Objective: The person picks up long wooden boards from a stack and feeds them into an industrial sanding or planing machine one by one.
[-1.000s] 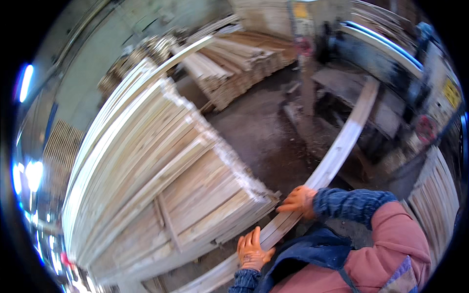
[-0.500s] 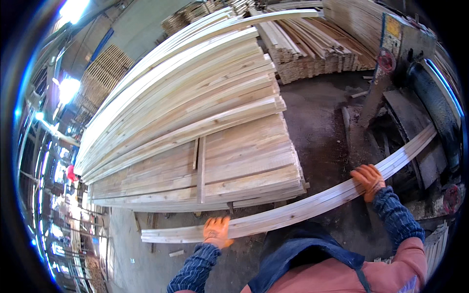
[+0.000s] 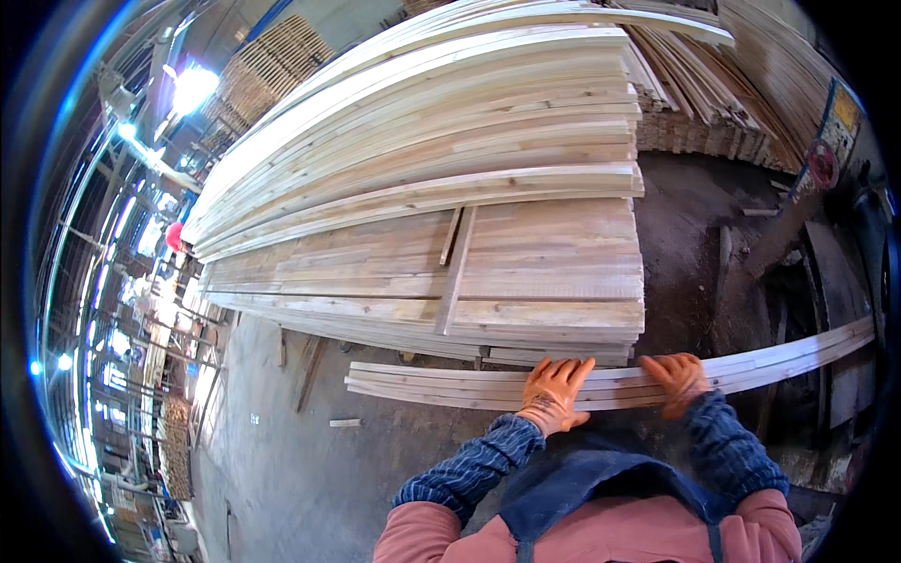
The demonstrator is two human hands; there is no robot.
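A few long, pale wooden boards (image 3: 432,386), lying side by side, stretch across in front of me. My left hand (image 3: 556,392), in an orange glove, grips them near their middle, with fingers over the far edge and thumb on the near side. Just to its right, my right hand (image 3: 676,381), gloved the same way, is closed over the boards too. Their right end reaches the dark machine at the far right. Beyond my hands stands a large stack of boards (image 3: 549,246), and a loose wooden strip (image 3: 457,272) lies crosswise on its lower level.
A dark machine frame (image 3: 815,178) with a round red part rises at right. More stacked timber (image 3: 713,127) stands at the back right. On the concrete floor (image 3: 282,441) lies a small wood offcut (image 3: 345,422). A stack of short slats (image 3: 272,66) stands far left.
My left hand is now much farther along the boards, close to my right hand. The view has turned, so the stack appears farther right. Both hands stay on the boards.
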